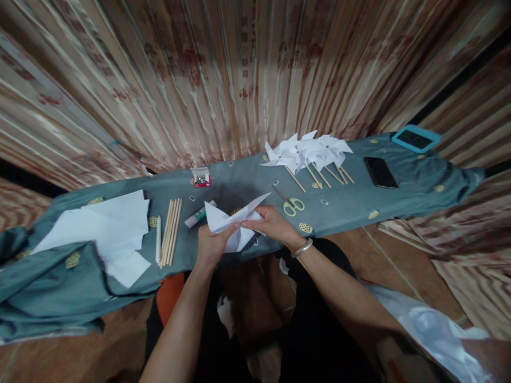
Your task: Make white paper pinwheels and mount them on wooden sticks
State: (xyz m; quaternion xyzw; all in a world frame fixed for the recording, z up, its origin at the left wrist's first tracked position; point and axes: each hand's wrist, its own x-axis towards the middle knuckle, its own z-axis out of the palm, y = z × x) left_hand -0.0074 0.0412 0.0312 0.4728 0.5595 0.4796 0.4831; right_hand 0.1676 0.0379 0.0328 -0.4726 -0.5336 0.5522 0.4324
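A white paper pinwheel (219,218) is held between both hands above the front edge of the cloth-covered table. My left hand (211,246) grips its left side, the thumb pressed near the centre. From the right, my right hand (275,224) pinches the paper, its thumb also close to the middle; a bracelet circles that wrist. No stick can be made out on this pinwheel. Just behind it lies a glue stick (199,215), partly covered by the paper. Green-handled scissors (293,206) rest to the right of my right hand.
Several finished pinwheels (297,153) on sticks lie at the back right. A phone (380,172) and a blue-framed device (415,138) sit farther right. Leftward are a small red box (201,178) of pins, wooden sticks (171,231), a white pen-like stick (158,238) and paper sheets (115,218).
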